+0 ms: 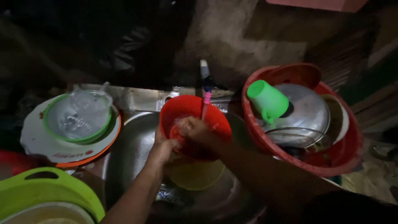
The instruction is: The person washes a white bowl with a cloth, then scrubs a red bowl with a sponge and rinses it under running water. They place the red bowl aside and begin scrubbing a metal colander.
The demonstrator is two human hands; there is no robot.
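Note:
A red plastic bowl (188,110) is tilted over the steel sink (128,145) under a stream of water from the tap (205,74). My left hand (162,148) grips the bowl's near rim. My right hand (194,128) is inside the bowl, rubbing its wet inner wall where the water lands. Below the bowl lies a yellow dish (198,174) in the sink.
A red basin (344,153) on the right holds a green cup (268,101), a steel lid (309,110) and other dishes. On the left, a clear green-rimmed bowl (78,116) sits on a white plate (39,143). A green tray (49,191) is at the bottom left.

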